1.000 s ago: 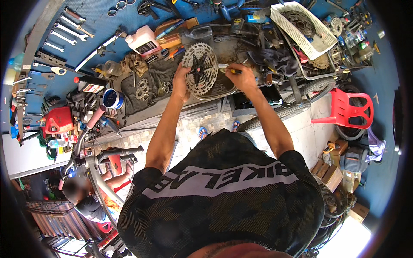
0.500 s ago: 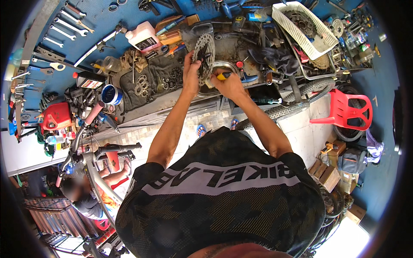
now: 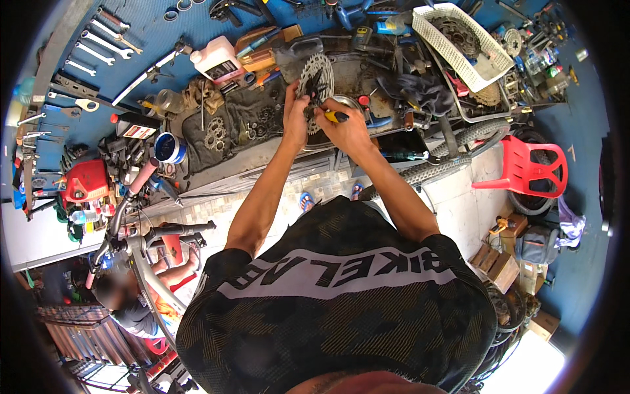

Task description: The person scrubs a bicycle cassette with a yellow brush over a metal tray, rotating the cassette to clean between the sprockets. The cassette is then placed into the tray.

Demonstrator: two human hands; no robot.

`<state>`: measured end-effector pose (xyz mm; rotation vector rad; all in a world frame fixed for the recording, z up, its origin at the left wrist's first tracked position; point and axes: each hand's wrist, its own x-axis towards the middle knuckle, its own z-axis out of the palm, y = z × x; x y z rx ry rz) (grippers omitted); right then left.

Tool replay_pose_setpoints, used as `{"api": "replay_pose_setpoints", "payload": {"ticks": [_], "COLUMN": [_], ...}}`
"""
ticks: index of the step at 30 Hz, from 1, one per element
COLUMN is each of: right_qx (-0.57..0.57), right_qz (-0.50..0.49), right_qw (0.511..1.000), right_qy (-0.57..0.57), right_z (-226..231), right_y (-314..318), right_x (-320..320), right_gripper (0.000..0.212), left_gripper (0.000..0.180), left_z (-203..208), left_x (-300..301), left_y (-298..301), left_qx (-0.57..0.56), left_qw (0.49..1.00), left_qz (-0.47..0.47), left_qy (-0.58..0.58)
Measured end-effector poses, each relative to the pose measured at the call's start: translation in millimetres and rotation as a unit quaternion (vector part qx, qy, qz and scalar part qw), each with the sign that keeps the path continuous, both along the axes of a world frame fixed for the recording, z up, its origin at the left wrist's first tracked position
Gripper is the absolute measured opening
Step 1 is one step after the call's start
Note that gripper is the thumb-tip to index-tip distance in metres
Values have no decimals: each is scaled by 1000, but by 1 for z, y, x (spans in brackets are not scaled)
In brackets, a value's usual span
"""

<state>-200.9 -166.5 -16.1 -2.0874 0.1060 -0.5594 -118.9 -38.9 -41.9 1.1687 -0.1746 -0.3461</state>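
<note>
A bicycle cassette (image 3: 317,71) stands nearly on edge above the workbench, its toothed rings toward the right. My left hand (image 3: 295,118) is closed on its left side. In my right hand (image 3: 346,130) is a tool with a yellow-and-black handle (image 3: 337,117); its working end is hidden against the lower part of the cassette. Behind my right hand shows the rim of a round metal basin (image 3: 344,100), partly covered by the hands. Left of them a dark cloth (image 3: 197,148) carries a loose chainring (image 3: 215,134) and small parts.
A white plastic basket (image 3: 420,29) with another cassette stands at the back right. A black rag (image 3: 420,95) and bike tyres (image 3: 459,141) lie nearer. Blue tub (image 3: 170,147) and bike handlebar (image 3: 118,210) are at left. A red chair (image 3: 531,167) stands right; another person sits lower left.
The cassette has tilted and turned its face more toward me, shifting slightly right. My right hand has moved a little left and closer against it, with the yellow-and-black-handled tool.
</note>
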Motion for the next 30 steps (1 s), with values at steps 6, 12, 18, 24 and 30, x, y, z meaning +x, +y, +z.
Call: {"api": "replay_pose_setpoints", "payload": {"ticks": [6, 12, 18, 24, 30], "right_qx": [7, -4, 185, -3, -28], "right_qz": [-2, -7, 0, 67, -45], "right_qw": [1000, 1000, 961, 990, 991], "right_qy": [10, 6, 205, 123, 123], "right_z": [4, -8, -19, -73, -63], "right_y": [1, -4, -48, -68, -73], "right_x": [-8, -5, -6, -17, 4], "right_gripper": [23, 19, 28, 36, 40], "left_gripper": [56, 57, 58, 83, 102], "left_z": [-9, -3, 2, 6, 42], "left_x": [2, 0, 10, 14, 7], "left_y": [-3, -3, 16, 21, 26], "left_qx": [-14, 9, 1, -51, 201], "left_qw": [1000, 999, 1000, 990, 972], "left_qz": [8, 9, 7, -65, -55], "left_qy": [-7, -36, 25, 113, 110]}}
